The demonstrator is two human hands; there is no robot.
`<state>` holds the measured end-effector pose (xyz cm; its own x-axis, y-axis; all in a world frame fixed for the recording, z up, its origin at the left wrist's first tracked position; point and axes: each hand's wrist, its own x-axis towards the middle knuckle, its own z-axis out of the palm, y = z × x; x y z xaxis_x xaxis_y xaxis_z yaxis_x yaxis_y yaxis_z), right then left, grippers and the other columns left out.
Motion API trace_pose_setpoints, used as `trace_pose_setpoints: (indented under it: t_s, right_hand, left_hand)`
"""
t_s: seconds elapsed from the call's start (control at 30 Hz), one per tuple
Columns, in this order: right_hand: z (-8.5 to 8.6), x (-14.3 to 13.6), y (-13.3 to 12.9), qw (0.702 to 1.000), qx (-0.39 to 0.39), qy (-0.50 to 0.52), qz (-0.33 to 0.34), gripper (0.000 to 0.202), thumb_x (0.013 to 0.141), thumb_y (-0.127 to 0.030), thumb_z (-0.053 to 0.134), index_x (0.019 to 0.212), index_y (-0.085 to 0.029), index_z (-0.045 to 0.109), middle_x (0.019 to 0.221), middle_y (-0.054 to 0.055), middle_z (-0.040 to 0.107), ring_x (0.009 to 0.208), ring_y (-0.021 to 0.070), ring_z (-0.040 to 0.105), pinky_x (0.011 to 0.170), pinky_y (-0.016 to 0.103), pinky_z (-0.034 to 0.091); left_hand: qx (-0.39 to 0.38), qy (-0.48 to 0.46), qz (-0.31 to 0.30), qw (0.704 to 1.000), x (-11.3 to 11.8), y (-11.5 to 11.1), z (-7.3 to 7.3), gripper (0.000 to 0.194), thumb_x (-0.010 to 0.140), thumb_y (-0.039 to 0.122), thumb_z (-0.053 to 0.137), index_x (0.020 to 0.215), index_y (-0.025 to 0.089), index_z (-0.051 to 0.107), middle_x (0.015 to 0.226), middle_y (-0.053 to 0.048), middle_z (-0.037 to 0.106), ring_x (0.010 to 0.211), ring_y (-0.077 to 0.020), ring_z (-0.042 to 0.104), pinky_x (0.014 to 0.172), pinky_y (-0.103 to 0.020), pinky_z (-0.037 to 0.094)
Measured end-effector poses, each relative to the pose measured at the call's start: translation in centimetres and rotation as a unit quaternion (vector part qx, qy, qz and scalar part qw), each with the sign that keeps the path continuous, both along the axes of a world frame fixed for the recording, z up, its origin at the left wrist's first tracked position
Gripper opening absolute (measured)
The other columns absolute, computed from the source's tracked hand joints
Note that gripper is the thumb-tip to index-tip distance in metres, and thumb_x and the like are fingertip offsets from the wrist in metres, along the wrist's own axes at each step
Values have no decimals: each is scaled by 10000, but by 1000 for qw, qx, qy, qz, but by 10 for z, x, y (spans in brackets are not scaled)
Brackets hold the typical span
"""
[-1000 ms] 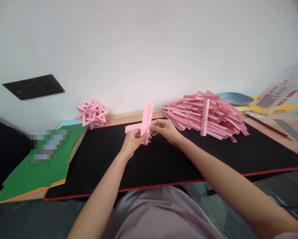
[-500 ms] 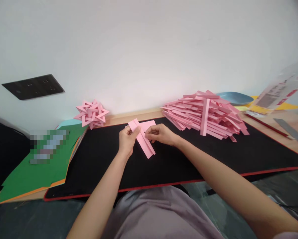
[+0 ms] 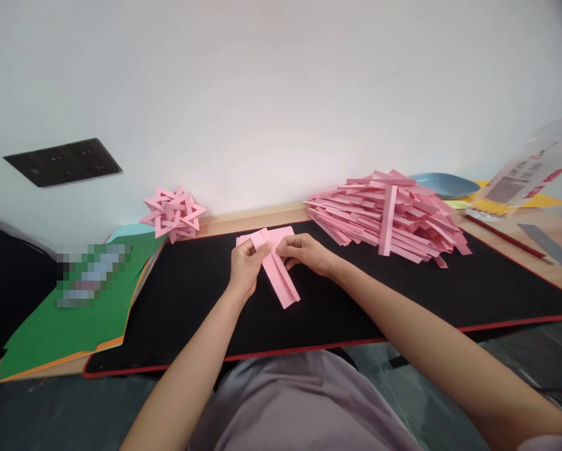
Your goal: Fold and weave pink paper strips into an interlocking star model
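Observation:
A creased pink paper strip [image 3: 281, 280] slants toward me above the black mat. My left hand [image 3: 246, 266] grips its upper part, thumb on top and fingers underneath. My right hand [image 3: 304, 254] pinches the strip's right edge between thumb and index finger, partly hiding it. Behind both hands, more pink paper [image 3: 285, 232] lies on the mat, largely covered. To the right rises a big heap of folded pink paper strips [image 3: 356, 213]. A pink paper star ball [image 3: 174, 213] of interlocked points rests at the back left.
Green paper sheets [image 3: 74, 332] lie left of the black mat [image 3: 182, 326], which has a red edge. On the right are a blue dish [image 3: 445, 185], a clear plastic bottle [image 3: 529, 166], a dark red pencil [image 3: 506, 237] and a ruler [image 3: 551, 249]. A wall stands behind.
Both hands have shifted slightly right with the pink strip, its lower end now nearer me. My right fingers stay pinched along its edge.

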<state>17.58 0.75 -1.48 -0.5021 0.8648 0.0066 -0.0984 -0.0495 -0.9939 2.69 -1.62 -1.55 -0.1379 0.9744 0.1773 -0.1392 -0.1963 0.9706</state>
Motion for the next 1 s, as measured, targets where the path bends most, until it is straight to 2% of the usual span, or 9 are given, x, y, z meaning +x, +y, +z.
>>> trace_pose_setpoints:
  t_s: [0.13,0.5,0.63,0.73,0.83,0.9,1.0]
  right_hand:
    - [-1,0,0,1000,17,-7,24,166,651,-263,663,631,-119,582,642,4,569,599,80,547,543,198,485]
    - [1,0,-2,998,36,-20,55,136,675,-230,624,608,-124,569,632,-6,548,594,75,531,548,200,490]
    - [0,0,-2,998,39,-20,39,161,670,-260,645,621,-120,582,630,1,562,587,80,540,548,209,497]
    - [-1,0,0,999,40,-17,21,181,667,-285,661,642,-120,591,636,2,567,586,78,544,544,205,502]
    - [-2,1,0,999,41,-26,21,209,665,-318,672,660,-121,603,636,4,576,583,80,548,543,207,505]
    - [-2,1,0,998,45,-36,34,227,666,-334,674,665,-118,609,640,7,586,580,81,551,542,207,503]
    - [-2,1,-1,997,47,-49,44,231,669,-335,674,658,-114,609,628,2,588,568,78,550,547,209,499]
  left_hand:
    - [-3,-24,51,998,0,2,-2,170,554,256,738,649,140,659,607,11,595,536,-91,501,540,-229,394]
    - [-22,-91,95,991,-4,2,11,212,521,236,758,653,125,635,595,16,583,524,-82,502,521,-217,392]
    - [-66,-63,39,995,-4,0,9,264,532,316,763,658,129,625,572,6,582,487,-94,507,493,-234,402]
    - [-68,7,4,998,-5,0,4,281,510,320,778,642,118,635,594,-18,603,528,-122,538,522,-253,426]
    - [-41,61,33,997,-6,1,0,272,512,325,776,600,113,630,578,-14,590,537,-121,528,515,-242,410]
    - [-29,67,63,995,-7,2,0,277,521,339,767,559,116,606,536,2,558,507,-106,499,490,-230,382]
    - [-24,66,70,995,-8,2,0,284,529,347,761,555,118,594,525,7,547,499,-99,487,481,-224,367]
